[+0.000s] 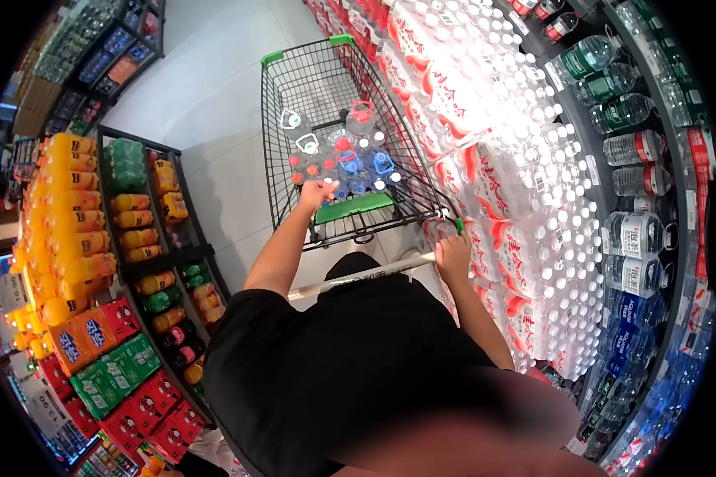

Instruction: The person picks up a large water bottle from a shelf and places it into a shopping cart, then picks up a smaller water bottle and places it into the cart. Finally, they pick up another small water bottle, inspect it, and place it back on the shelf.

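Observation:
A black wire shopping cart [274, 119] with green corners stands in front of me, several water bottles [358, 163] with white, red and blue caps inside it. My left hand [318, 193] is over the near left part of the basket, beside the bottle caps, its fingers bent together; what they hold, if anything, is too small to make out. My right hand [453, 253] is closed round the right end of the pale cart handle [330, 288], close to a green end piece. The left end of the handle has no hand on it.
On the right, wrapped water bottle packs [485, 175] rise close beside the cart, with a shelf of large bottles [632, 234] behind. At left stand orange drink bottles [75, 215], drink cartons [119, 366] and a dark rack [155, 258]. Pale floor [215, 95] runs ahead.

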Available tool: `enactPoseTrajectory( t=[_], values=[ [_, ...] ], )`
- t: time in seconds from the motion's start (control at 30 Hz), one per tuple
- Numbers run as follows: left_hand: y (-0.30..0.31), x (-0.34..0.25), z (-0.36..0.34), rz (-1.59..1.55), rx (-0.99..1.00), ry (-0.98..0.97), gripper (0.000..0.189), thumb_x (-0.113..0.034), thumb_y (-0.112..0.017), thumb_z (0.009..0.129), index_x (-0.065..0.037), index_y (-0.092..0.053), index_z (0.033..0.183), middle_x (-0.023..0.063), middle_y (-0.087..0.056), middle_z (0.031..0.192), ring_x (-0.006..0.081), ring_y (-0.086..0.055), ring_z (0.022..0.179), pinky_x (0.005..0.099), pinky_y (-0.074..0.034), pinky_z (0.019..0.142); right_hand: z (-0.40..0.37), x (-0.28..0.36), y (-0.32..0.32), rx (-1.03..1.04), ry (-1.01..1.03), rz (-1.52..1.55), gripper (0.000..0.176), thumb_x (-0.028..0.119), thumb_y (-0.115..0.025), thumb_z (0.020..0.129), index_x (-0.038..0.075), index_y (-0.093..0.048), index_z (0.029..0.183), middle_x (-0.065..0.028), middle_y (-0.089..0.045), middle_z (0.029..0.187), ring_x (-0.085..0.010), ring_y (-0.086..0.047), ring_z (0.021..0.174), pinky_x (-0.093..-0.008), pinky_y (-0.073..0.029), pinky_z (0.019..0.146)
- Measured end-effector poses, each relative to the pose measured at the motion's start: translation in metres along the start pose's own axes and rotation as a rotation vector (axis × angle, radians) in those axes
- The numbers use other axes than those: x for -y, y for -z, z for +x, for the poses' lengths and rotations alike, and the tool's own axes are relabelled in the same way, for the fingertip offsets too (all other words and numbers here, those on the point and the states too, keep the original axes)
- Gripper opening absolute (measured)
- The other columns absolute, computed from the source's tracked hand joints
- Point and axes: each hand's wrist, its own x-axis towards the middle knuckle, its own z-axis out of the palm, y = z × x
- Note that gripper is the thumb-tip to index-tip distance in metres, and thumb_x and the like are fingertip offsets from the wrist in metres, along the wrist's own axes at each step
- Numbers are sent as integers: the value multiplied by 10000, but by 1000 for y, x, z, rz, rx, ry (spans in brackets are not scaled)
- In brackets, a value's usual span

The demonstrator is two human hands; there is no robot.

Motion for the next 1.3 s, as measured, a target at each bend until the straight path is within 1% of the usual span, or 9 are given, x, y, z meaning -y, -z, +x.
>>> enactPoseTrajectory(
  t=[0.1,0.2,0.3,0.33,0.4,0.43,0.57,0.93,1.3],
  values=[
    [-6,24,60,508,90,-186,288,-158,-721,845,1,-672,1081,188,-707,929,269,-674,777,391,-542,727,-2,3,-1,-3,-42,2,123,161,-613,826,59,-591,760,-92,-552,756,-297,-557,827,-501,-388,1003],
    [-38,37,77,841,-321,-625,714,-115,-682,820,-82,-377,1464,287,-445,1427,413,-539,1209,495,-428,1027,-7,7,0,39,-82,-2,150,181,-592,852,56,-599,771,-98,-567,790,-295,-563,863,-502,-372,1038],
    [-50,25,92,790,-114,-296,978,-123,-691,814,-114,-54,1556,252,-57,1606,450,-284,1408,500,-264,1159,-9,10,3,63,-98,-3,177,205,-579,868,57,-605,773,-110,-566,811,-305,-563,881,-507,-372,1042],
    [-52,40,103,845,-244,-518,892,-172,-723,811,-131,-205,1536,255,-309,1531,436,-452,1301,502,-392,1071,-11,10,3,69,-112,9,185,212,-583,868,56,-609,771,-116,-565,809,-314,-565,885,-510,-377,1040],
    [-55,-3,90,926,-38,-145,680,-241,-757,802,-140,-478,1413,219,-585,1305,380,-611,1122,478,-501,924,-16,10,3,67,-147,2,186,213,-597,855,55,-621,761,-119,-568,803,-317,-570,894,-512,-389,1037],
    [-55,15,99,822,-225,-428,366,-348,-807,756,-67,-735,979,150,-728,886,317,-706,824,451,-535,750,-14,13,9,68,-150,4,178,211,-612,841,58,-626,752,-114,-568,796,-314,-574,899,-507,-394,1036],
    [-70,-24,78,1018,-262,-253,370,-470,-784,758,-114,-761,854,126,-727,835,315,-707,813,442,-528,705,-27,9,5,25,-146,-17,162,210,-637,820,76,-613,732,-95,-547,767,-289,-562,856,-478,-398,1037],
    [-74,19,136,579,-200,-710,263,-189,-824,732,-61,-717,935,143,-719,809,265,-705,743,403,-523,653,-35,11,10,-53,-148,-2,164,201,-645,815,82,-598,712,-83,-536,741,-282,-548,837,-460,-401,1027],
    [-67,-8,103,676,-231,-445,340,-197,-888,636,-64,-760,922,109,-732,774,224,-707,693,360,-544,657,-39,11,9,-64,-139,22,178,198,-638,826,70,-590,713,-89,-530,727,-303,-541,814,-471,-400,1032]
  ],
)
